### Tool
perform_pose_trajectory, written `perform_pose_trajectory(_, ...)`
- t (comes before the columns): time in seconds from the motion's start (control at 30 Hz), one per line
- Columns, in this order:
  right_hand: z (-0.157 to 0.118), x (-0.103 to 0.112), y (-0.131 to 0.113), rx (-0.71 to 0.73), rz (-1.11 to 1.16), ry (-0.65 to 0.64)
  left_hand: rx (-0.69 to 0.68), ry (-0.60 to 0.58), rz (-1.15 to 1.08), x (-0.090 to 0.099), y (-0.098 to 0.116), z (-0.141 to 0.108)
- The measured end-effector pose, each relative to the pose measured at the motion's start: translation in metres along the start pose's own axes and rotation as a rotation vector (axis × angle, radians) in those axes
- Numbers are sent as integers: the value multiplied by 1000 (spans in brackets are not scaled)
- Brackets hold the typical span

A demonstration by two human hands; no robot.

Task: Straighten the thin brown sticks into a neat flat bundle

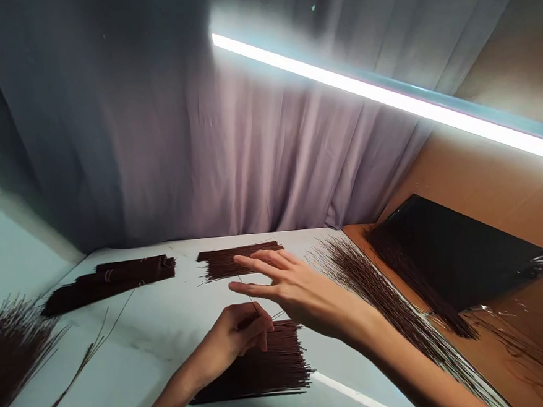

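My left hand (247,333) is closed, thumb and fingers pinching a thin dark brown stick (253,304) that slants up and to the left. Just above it, my right hand (279,277) is open, palm down with fingers stretched and spread. The stick passes close by its fingers; I cannot tell whether they touch it. Beneath my left hand lies a dense pile of cut brown sticks (274,367), laid side by side and partly covered by the hand. Beyond my right hand rests a smaller pile of similar sticks (215,263).
Tied bundles of dark sticks (132,274) lie at back left. Loose sticks (12,352) fan out at far left, beside a few long strands (82,363). Long sticks (380,295) line the right table edge, near a black sheet (460,246). A bright tube light (385,99) hangs overhead.
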State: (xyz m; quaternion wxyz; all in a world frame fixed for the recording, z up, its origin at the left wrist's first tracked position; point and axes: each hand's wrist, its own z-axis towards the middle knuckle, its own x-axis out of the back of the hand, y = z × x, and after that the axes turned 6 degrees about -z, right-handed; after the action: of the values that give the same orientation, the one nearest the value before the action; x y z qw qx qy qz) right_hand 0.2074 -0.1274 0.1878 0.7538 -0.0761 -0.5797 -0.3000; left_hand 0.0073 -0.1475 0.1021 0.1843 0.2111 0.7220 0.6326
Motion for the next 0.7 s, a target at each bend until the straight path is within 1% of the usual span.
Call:
perform_pose_trajectory(0.03,3,-4,1,46,-33,-15,2,-3,2,0,0,-1)
perform_pose_trajectory(0.07,3,-8,3,59,-59,-25,2,2,-1,0,0,-1)
perform_pose_trajectory(0.1,0,-15,6,43,-73,-31,-1,12,-7,2,0,-1)
perform_pose_trajectory(0.2,-21,-38,11,-89,-25,-38,-19,33,1,12,-3,1)
perform_pose_trajectory(0.33,-46,-65,0,-245,50,-36,-15,15,72,23,-8,4)
perform_pose_trajectory(0.43,-53,-74,-8,-362,97,-28,5,19,94,23,-10,3)
perform_pose_trajectory(0.53,-64,-77,-3,-460,267,-10,39,-3,100,23,-10,2)
perform_pose_trajectory(0.6,-76,-79,5,-541,374,63,59,-21,99,25,-9,1)
perform_pose_trajectory(0.63,-84,-80,9,-590,391,136,64,-27,97,26,-9,1)
perform_pose_trajectory(0.7,-97,-82,10,-720,366,347,66,-37,78,28,-10,2)
